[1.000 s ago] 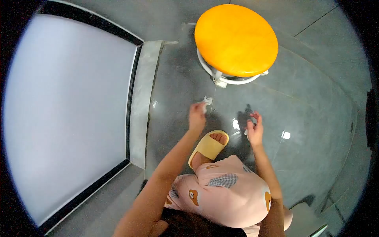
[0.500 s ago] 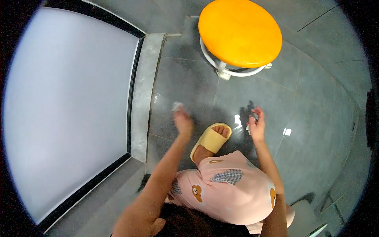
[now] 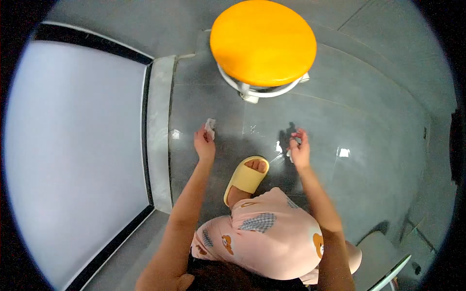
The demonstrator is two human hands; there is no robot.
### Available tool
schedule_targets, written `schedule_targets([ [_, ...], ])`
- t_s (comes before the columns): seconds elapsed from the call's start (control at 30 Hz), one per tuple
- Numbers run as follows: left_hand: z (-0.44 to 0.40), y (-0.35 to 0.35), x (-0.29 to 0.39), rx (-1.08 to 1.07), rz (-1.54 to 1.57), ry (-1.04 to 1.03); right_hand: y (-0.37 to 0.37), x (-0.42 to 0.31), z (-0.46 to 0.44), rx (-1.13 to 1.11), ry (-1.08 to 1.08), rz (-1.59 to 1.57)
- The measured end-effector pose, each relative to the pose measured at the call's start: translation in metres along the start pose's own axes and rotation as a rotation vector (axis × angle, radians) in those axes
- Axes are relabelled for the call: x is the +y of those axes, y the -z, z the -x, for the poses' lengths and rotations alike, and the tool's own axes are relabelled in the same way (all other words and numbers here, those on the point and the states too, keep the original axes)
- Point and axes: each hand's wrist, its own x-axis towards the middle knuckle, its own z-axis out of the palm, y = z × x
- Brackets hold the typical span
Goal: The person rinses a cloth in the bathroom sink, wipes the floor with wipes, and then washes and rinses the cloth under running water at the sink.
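My left hand [image 3: 205, 144] is closed on a crumpled white tissue [image 3: 210, 126], which sticks out past the fingertips above the grey tiled floor [image 3: 228, 109]. Over the floor to the right, my right hand [image 3: 301, 149] has its fingers curled. A small white piece [image 3: 289, 153] shows beside its palm; it looks like tissue, but most of it is hidden by the hand. Between the two hands, lower down, is my foot in a yellow slipper [image 3: 246, 179].
A round stool with an orange seat [image 3: 264, 43] and white base [image 3: 250, 98] stands ahead. On the left, a white panel [image 3: 92, 145] in a black frame rises behind a pale sill [image 3: 161, 126]. A bin-like white object [image 3: 376, 252] is at lower right. Bright reflections mark the floor.
The view has shifted, so the stool and my right hand appear further left. My left hand, blurred before, is now sharp, its tissue more visible. Both hands keep their hold.
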Motion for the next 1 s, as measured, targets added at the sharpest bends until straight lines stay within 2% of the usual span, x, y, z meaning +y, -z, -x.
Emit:
schedule_targets([
  [0.07, -0.001, -0.011, 0.012, -0.030, -0.101, -0.076, 0.000, -0.005, 0.004, 0.003, -0.037, -0.028],
  [0.17, 0.027, -0.076, 0.055, -0.178, -0.150, -0.202, 0.003, 0.003, 0.009, 0.047, -0.063, -0.065],
  [0.23, 0.048, -0.117, 0.100, -0.358, -0.046, -0.195, 0.009, 0.009, 0.007, 0.088, -0.108, -0.095],
  [0.27, 0.056, -0.135, 0.119, -0.423, -0.088, -0.314, 0.013, 0.007, 0.008, 0.123, -0.124, -0.124],
  [0.37, 0.071, -0.174, 0.159, -0.497, 0.208, -0.467, 0.032, 0.003, 0.007, 0.284, -0.131, -0.216],
  [0.43, 0.059, -0.168, 0.165, -0.551, 0.226, -0.329, 0.050, 0.007, 0.007, 0.370, -0.124, -0.189],
  [0.47, 0.051, -0.158, 0.158, -0.507, 0.307, -0.326, 0.058, 0.021, 0.003, 0.400, -0.115, -0.212],
  [0.5, 0.043, -0.129, 0.164, -0.485, 0.261, -0.378, 0.066, 0.025, 0.004, 0.439, -0.111, -0.221],
  [0.53, 0.034, -0.119, 0.144, -0.389, 0.285, -0.516, 0.071, 0.017, 0.010, 0.492, -0.143, -0.239],
  [0.57, 0.026, -0.103, 0.130, -0.384, 0.142, -0.527, 0.077, 0.022, 0.012, 0.516, -0.150, -0.245],
  [0.6, 0.025, -0.093, 0.120, -0.507, 0.070, -0.295, 0.080, 0.031, 0.014, 0.537, -0.160, -0.255],
  [0.67, 0.034, -0.099, 0.104, -0.549, 0.001, -0.300, 0.082, 0.057, 0.012, 0.582, -0.122, -0.280],
  [0.7, 0.042, -0.102, 0.107, -0.561, -0.025, -0.339, 0.083, 0.057, 0.018, 0.582, -0.205, -0.305],
  [0.77, 0.063, -0.137, 0.130, -0.489, -0.079, -0.514, 0.071, 0.067, 0.016, 0.625, -0.166, -0.440],
  [0.8, 0.075, -0.167, 0.141, -0.525, 0.028, -0.459, 0.070, 0.067, 0.014, 0.622, -0.247, -0.414],
  [0.83, 0.073, -0.195, 0.149, -0.566, -0.016, -0.534, 0.061, 0.070, 0.006, 0.627, -0.250, -0.423],
  [0.9, 0.068, -0.239, 0.186, -0.702, 0.089, -0.547, 0.045, 0.066, -0.010, 0.718, -0.257, -0.446],
  [0.93, 0.123, -0.230, 0.253, -0.647, 0.260, -0.711, 0.100, 0.022, 0.034, 0.758, -0.169, -0.410],
  [0.97, 0.151, -0.220, 0.303, -0.787, 0.228, -0.749, 0.130, -0.002, 0.061, 0.787, -0.157, -0.400],
  [1.0, 0.152, -0.242, 0.312, -0.935, 0.240, -0.708, 0.138, -0.005, 0.055, 0.802, -0.177, -0.384],
])
